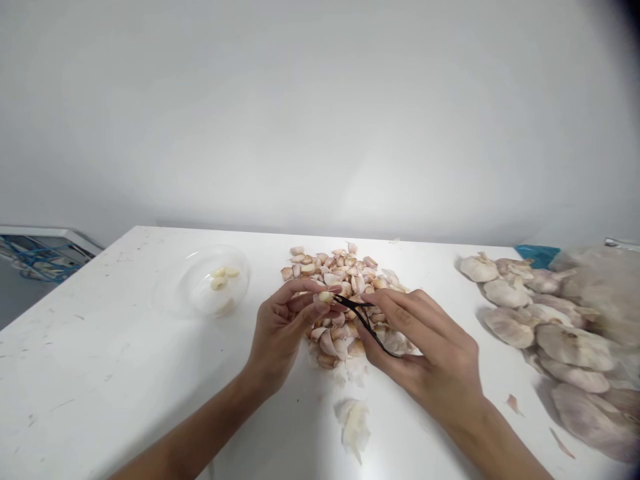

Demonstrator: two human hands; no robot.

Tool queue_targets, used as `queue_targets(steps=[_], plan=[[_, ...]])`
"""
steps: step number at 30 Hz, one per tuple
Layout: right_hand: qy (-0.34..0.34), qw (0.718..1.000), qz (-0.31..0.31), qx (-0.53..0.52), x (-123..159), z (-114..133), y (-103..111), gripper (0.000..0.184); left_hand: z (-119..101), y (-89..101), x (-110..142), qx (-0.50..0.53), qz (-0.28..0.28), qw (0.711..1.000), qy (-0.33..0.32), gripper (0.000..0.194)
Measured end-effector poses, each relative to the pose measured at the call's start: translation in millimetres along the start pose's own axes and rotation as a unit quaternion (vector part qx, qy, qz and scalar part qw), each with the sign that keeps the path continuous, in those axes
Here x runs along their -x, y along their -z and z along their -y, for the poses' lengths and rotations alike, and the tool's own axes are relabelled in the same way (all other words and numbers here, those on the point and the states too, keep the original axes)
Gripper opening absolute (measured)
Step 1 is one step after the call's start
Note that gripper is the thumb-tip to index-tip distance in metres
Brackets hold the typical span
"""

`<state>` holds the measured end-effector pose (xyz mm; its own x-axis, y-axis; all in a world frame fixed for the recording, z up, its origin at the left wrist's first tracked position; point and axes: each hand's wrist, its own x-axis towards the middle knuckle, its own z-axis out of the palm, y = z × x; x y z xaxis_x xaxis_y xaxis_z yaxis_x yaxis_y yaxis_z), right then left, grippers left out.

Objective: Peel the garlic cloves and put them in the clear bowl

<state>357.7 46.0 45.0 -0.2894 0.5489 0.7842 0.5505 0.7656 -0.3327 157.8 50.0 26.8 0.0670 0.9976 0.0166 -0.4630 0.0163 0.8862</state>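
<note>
A plain white wall rises behind a white table (100,347), its top scuffed and speckled. Near the middle of the table, just above its front edge, the person's left hand (280,327) is curled closed, pinching a pale garlic clove (326,297) between thumb and fingertips. The right hand (420,340) is partly closed, its fingers wrapped around a thin black tool (365,320); I can't make out exactly what kind it is. The tool's tip reaches the clove.

Both hands hover over a heap of pinkish unpeeled garlic cloves (340,280), which spreads toward the back edge. A tuft of papery garlic skin (354,427) lies nearer the front edge. To the left, a clear plastic bowl (200,283) holds a few peeled cloves (220,277). Whole garlic bulbs (510,293) crowd the right end of the table beside a translucent plastic bag (600,300), and a teal object (535,255) shows at the back edge behind them.
</note>
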Motion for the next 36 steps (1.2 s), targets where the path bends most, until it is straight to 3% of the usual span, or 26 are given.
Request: queue_targets(steps=[15, 36], plan=[[0.002, 0.999, 0.028, -0.023, -1.9, 1.5, 5.0, 0.04, 1.5, 1.4, 0.7, 0.027, 0.034, 0.999, -0.001, 0.012], [-0.032, 0.999, 0.007, -0.026, -1.0, 3.4, 4.9, 0.033, 1.4, 0.9, 1.4, -0.003, 0.038, 0.999, -0.01, 0.015]])
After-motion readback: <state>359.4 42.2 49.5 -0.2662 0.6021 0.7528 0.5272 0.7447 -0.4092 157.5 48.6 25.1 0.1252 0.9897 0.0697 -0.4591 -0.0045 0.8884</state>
